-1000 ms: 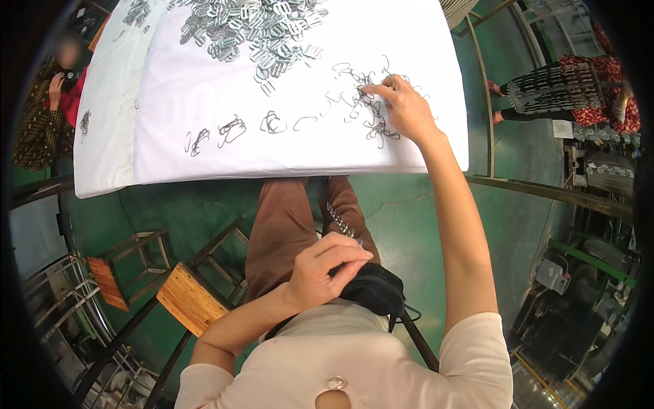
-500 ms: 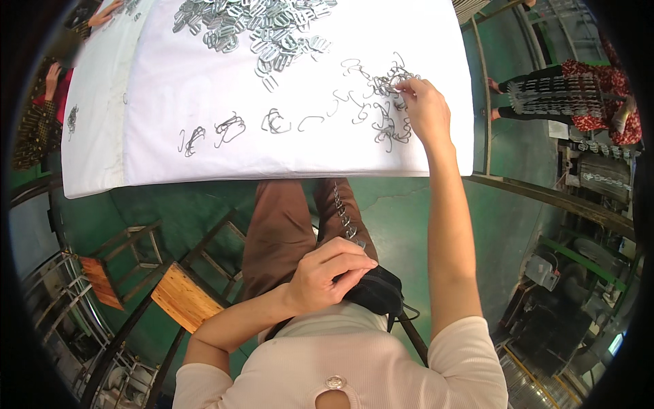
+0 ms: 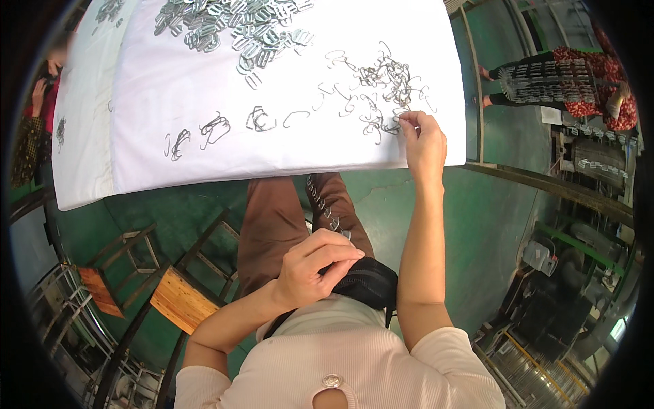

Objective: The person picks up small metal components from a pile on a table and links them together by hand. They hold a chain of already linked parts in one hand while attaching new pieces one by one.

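Note:
My left hand (image 3: 315,267) is closed in a pinch above my lap. A chain of linked metal pieces (image 3: 320,199) runs from beside its fingertips up along my right leg; the pinched end is mostly hidden by the fingers. My right hand (image 3: 426,143) reaches over the white-covered table (image 3: 272,153), thumb and forefinger together on a thin wire hook at the near edge of the loose hook pile (image 3: 388,78). Several small clusters of hooks lie in a row to the left, among them one cluster (image 3: 259,119) near the middle.
A heap of flat silver metal buckles (image 3: 225,24) covers the table's far part. Wooden stools (image 3: 182,300) stand at lower left. On the right, a person in red patterned clothing (image 3: 572,88) is beside rows of metal pieces. Machinery (image 3: 558,286) stands at lower right.
My right hand has drawn back toward me, from the middle of the hook pile to its near edge. My left hand keeps its pinch. The whole view has shifted slightly.

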`<state>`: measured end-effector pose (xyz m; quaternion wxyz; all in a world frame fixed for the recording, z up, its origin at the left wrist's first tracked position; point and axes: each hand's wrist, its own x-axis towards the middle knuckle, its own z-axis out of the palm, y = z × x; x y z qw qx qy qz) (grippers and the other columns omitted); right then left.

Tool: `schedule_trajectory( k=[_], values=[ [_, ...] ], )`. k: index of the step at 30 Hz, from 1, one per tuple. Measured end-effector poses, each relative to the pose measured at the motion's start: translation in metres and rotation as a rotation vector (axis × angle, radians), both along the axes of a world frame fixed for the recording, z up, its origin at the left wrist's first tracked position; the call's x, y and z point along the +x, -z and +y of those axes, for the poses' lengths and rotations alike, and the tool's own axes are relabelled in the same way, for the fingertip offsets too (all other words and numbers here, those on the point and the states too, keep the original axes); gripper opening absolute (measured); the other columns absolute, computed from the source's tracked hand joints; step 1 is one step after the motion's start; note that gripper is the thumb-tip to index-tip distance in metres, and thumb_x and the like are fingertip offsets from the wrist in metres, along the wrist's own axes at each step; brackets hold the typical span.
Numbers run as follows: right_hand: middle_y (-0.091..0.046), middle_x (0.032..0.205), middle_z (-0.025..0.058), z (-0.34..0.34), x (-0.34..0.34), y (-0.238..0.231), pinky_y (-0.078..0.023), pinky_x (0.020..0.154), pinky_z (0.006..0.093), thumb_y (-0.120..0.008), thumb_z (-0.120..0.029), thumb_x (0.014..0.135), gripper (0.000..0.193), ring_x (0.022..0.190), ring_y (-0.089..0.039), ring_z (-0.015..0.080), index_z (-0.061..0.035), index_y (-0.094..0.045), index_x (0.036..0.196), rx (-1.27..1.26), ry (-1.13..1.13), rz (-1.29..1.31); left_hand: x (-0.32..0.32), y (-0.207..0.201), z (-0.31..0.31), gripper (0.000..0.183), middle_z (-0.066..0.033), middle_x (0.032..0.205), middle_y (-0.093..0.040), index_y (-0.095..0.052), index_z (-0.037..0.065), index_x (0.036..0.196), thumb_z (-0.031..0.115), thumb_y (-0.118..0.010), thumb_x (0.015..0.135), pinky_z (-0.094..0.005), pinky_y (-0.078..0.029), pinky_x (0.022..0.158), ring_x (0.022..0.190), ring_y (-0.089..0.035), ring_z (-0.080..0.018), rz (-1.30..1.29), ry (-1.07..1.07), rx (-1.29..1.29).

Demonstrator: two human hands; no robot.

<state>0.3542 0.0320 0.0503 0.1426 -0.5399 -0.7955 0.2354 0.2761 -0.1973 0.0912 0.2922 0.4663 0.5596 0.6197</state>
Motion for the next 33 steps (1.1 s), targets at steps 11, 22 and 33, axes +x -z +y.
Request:
schedule_trajectory(
  k=[11,22,33],
  values=[
    [-0.061,0.085,0.0080,-0.028,0.014,-0.008,-0.046,0.067,0.0376,-0.061,-0.013,0.080,0.009,0.075,-0.060,0.0272,-0.0061,-0.064,0.084,-0.075,-0.072,-0.078,0.001,-0.001,0.001,0.023,-0.0062,0.081,-0.059,-0.065,0.002,0.085,-0.012,-0.066,0.068,-0.0239,-0.046,0.053,0.067,-0.058,-0.0150,0.027,0.000,-0.023],
    [-0.062,0.083,0.0100,-0.028,0.019,-0.008,-0.046,0.067,0.0406,-0.060,-0.015,0.080,0.011,0.076,-0.060,0.0312,-0.0050,-0.063,0.081,-0.093,-0.108,-0.191,0.003,-0.002,0.004,0.023,-0.0063,0.082,-0.059,-0.065,0.002,0.086,-0.012,-0.066,0.067,-0.0243,-0.047,0.054,0.068,-0.058,-0.0160,0.010,0.011,-0.015],
    [-0.061,0.088,0.0092,-0.024,0.011,0.003,-0.046,0.071,0.0399,-0.059,-0.015,0.081,0.011,0.080,-0.060,0.0299,-0.0063,-0.065,0.086,-0.082,-0.061,-0.068,0.001,-0.004,0.007,0.024,-0.0061,0.082,-0.059,-0.065,0.002,0.086,-0.013,-0.066,0.067,-0.0241,-0.047,0.054,0.069,-0.059,-0.0153,0.016,0.019,-0.031]
  ],
)
